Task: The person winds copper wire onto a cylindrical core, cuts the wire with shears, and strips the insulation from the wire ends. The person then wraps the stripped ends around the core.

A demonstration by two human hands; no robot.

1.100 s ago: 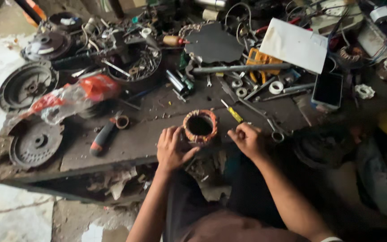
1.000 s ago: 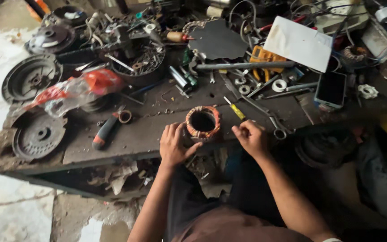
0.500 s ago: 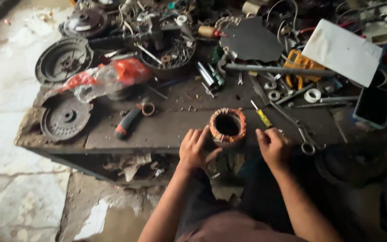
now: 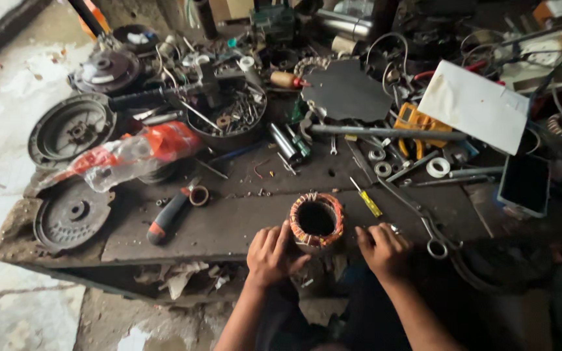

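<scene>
Bench-edge inventory, left to right: red-and-black-handled tool lay at nine o'clock of the winding. Left hand, fingers curled, touched the copper-wound stator coil at its seven o'clock. Right hand, loosely curled and empty, rested at four o'clock. Yellow screwdriver lay at two o'clock.

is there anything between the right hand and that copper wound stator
Nothing visible. The right hand rests on the workbench just right of the stator, with only bare bench top between them. The left hand already touches the stator's near side.
</scene>
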